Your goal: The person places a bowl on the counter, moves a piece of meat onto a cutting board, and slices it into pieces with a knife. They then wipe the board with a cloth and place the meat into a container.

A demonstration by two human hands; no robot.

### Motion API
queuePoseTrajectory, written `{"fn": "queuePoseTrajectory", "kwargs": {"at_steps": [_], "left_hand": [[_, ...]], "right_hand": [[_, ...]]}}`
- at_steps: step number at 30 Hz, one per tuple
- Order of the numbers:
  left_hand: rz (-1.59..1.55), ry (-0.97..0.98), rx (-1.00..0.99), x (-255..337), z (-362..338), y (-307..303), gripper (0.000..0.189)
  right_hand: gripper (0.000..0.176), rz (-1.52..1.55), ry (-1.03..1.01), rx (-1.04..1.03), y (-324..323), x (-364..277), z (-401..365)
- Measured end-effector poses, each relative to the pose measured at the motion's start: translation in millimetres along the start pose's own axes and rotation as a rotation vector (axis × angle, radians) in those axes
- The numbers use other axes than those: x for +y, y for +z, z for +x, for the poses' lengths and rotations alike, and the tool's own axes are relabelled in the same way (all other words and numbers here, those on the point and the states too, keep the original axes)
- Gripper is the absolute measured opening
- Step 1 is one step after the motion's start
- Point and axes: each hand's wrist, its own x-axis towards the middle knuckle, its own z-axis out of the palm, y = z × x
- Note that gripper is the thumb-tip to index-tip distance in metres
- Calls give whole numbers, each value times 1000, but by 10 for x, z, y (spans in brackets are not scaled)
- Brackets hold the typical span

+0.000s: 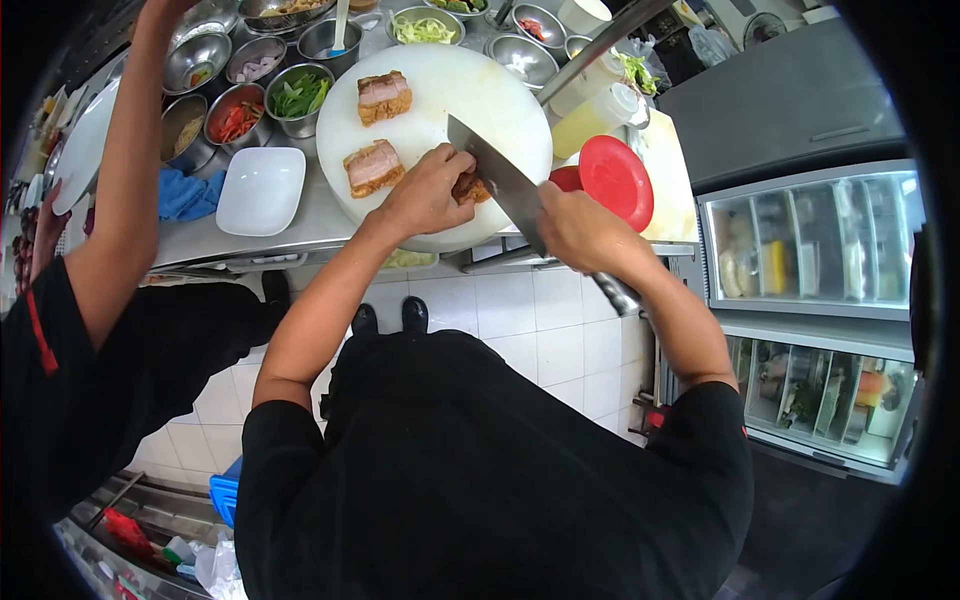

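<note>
My right hand [585, 228] is wrapped round the handle of a cleaver [503, 183], whose broad blade slants up and left over the round white cutting board [470, 90]. Fingers bent, my left hand [430, 195] presses on a piece of crispy pork belly [479, 191] right beside the blade. That piece is mostly hidden by the fingers and the cleaver. Two more blocks of pork belly, an upper one [384, 98] and a lower one [373, 168], lie on the left part of the board, browned crust and pale meat showing.
Left of the board are a white square dish [262, 190], a blue cloth [192, 195] and metal bowls of greens [298, 98] and red peppers [238, 116]. A red plate [616, 182] and a squeeze bottle [598, 120] stand right. A co-worker's arm [125, 180] reaches in at left.
</note>
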Motion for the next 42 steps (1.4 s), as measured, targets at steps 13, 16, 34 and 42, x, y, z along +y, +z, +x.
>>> {"fn": "queuePoseTrajectory", "kwargs": {"at_steps": [13,16,34,42], "left_hand": [[-86,-36,53,-21,6,28,46],[-79,-55,38,7,-9,12,47],[22,-15,353,444,-577,-468,64],[450,22,70,390,-1260,-286,66]], "right_hand": [[19,-129,-153,-42,-166,-27,158],[20,-88,-76,-76,-247,-86,167],[24,196,-90,340,272,237,-135],[23,444,43,350,269,360,-374]]}}
